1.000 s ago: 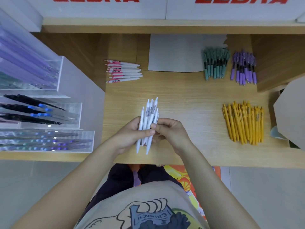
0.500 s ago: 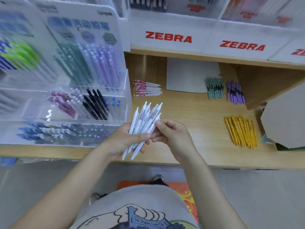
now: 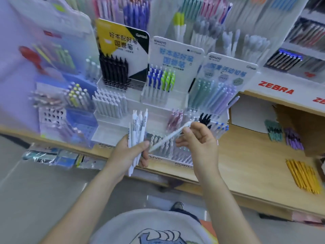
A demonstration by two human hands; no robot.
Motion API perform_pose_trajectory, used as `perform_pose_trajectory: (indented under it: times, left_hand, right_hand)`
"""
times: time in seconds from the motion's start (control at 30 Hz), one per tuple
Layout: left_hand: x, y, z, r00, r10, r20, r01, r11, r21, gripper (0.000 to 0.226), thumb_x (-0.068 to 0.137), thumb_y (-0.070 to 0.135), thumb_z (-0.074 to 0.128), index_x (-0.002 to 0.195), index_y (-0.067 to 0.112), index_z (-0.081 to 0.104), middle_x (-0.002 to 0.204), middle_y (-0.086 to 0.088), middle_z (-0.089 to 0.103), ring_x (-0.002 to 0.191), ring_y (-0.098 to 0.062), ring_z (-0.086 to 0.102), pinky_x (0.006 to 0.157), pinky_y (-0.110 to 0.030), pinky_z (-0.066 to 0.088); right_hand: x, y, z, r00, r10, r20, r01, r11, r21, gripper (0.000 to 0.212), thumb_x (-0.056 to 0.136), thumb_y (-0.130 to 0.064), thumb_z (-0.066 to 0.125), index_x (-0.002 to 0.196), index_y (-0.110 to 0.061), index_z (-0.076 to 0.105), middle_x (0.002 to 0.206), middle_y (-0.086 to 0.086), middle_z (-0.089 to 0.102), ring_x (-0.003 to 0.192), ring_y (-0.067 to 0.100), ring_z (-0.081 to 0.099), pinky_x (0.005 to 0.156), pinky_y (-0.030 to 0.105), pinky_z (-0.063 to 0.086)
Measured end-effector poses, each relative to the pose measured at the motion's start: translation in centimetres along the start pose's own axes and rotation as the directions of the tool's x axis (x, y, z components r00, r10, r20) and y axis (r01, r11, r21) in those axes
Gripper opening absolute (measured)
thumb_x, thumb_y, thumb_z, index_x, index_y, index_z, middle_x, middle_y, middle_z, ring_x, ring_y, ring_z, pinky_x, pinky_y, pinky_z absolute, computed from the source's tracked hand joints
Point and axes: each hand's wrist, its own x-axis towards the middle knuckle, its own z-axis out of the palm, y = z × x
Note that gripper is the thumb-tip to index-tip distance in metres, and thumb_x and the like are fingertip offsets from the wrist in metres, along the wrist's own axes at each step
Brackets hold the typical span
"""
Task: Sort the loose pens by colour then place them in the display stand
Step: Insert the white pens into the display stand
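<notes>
White pens sit gripped in left fingers; right fingers pinch one white pen.

The left hand is gripping an upright bundle of white plastic pens, thumb lying across their barrels. The right hand is pinching a single white pen near its upper end, holding it slanted just beside the bundle. Behind both hands, a clear acrylic display stand is sitting at the left end of the light wooden tabletop. Yellow pens are lying near the tabletop's right edge, with green pens and purple pens resting side by side farther back.
</notes>
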Motion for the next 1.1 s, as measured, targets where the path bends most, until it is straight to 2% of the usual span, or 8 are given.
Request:
perform_pose_trajectory:
  times: [0.2,0.33,0.43,0.6,0.73,0.87,0.97,1.1]
  left_hand:
    - [1.5,0.3,-5.5,0.99,-0.029,-0.136,0.02,0.997,-0.07,0.007,0.095,0.007,0.062,0.09,0.008,0.059,0.057,-0.004,0.062,0.045,-0.015,0.053,0.039,-0.024,0.043]
    - [3.8,0.9,-7.2,0.98,-0.039,-0.195,0.029,0.998,-0.051,0.016,0.097,0.02,0.062,0.087,0.01,0.053,0.058,-0.004,0.051,0.04,-0.013,0.038,0.037,-0.021,0.031]
    - [5.4,1.6,-8.1,0.976,-0.026,-0.218,0.027,1.0,0.005,0.02,0.099,0.026,0.059,0.084,0.015,0.052,0.057,-0.001,0.046,0.039,-0.013,0.029,0.038,-0.022,0.022]
    - [8.2,2.9,-9.4,0.967,-0.004,-0.255,0.027,0.996,0.087,0.025,0.099,0.03,0.059,0.081,0.014,0.052,0.056,0.002,0.045,0.041,-0.012,0.029,0.039,-0.021,0.024]
    - [10.0,3.4,-9.7,0.977,0.0,-0.214,0.026,0.992,0.122,0.024,0.099,0.029,0.059,0.079,0.017,0.053,0.057,0.0,0.043,0.042,-0.009,0.031,0.039,-0.019,0.026]
    - [11.8,4.5,-10.2,0.992,-0.015,-0.128,0.031,0.992,0.125,0.019,0.097,0.029,0.061,0.085,0.016,0.056,0.057,0.002,0.042,0.046,-0.011,0.029,0.04,-0.02,0.022]
    - [13.4,5.4,-11.1,0.998,-0.018,-0.056,0.028,0.985,0.17,0.022,0.098,0.026,0.06,0.081,0.013,0.055,0.056,0.0,0.04,0.045,-0.011,0.028,0.039,-0.02,0.021]
    - [14.7,6.4,-12.4,0.999,-0.034,0.022,0.028,0.973,0.23,0.023,0.099,0.027,0.059,0.082,0.012,0.055,0.058,-0.004,0.043,0.044,-0.013,0.03,0.04,-0.022,0.023]
  right_hand:
    - [2.5,1.1,5.1,0.994,-0.079,0.074,0.09,0.982,-0.166,0.011,0.092,-0.005,0.064,0.097,-0.015,0.066,0.076,0.014,0.07,0.068,0.031,0.068,0.061,0.033,0.058]
    - [5.9,3.2,7.0,0.98,-0.133,0.149,0.172,0.943,-0.285,0.011,0.094,-0.009,0.064,0.1,-0.018,0.067,0.08,0.008,0.072,0.072,0.024,0.071,0.066,0.033,0.059]
    - [8.6,4.9,8.4,0.972,-0.145,0.186,0.2,0.926,-0.32,0.019,0.095,-0.01,0.063,0.098,-0.029,0.064,0.085,0.004,0.071,0.074,0.019,0.072,0.068,0.034,0.059]
    - [12.4,7.5,10.1,0.956,-0.172,0.239,0.258,0.88,-0.398,0.014,0.095,-0.018,0.063,0.103,-0.029,0.064,0.09,-0.008,0.07,0.079,0.012,0.072,0.074,0.043,0.061]
    - [13.8,8.6,11.0,0.939,-0.241,0.246,0.331,0.831,-0.447,0.015,0.095,-0.024,0.063,0.109,-0.021,0.067,0.086,-0.018,0.068,0.078,0.011,0.072,0.071,0.045,0.06]
    - [14.2,9.6,12.3,0.925,-0.293,0.241,0.378,0.762,-0.526,0.016,0.095,-0.026,0.063,0.107,-0.017,0.068,0.084,-0.008,0.07,0.076,0.012,0.071,0.068,0.044,0.059]
    - [14.3,10.1,13.3,0.94,-0.257,0.224,0.341,0.716,-0.609,0.018,0.094,-0.02,0.065,0.11,-0.012,0.069,0.091,-0.003,0.072,0.08,0.015,0.071,0.073,0.04,0.059]
    - [13.8,10.2,14.3,0.942,-0.233,0.241,0.335,0.651,-0.681,0.011,0.094,-0.018,0.067,0.102,-0.011,0.071,0.084,-0.007,0.069,0.075,0.006,0.064,0.071,0.03,0.052]
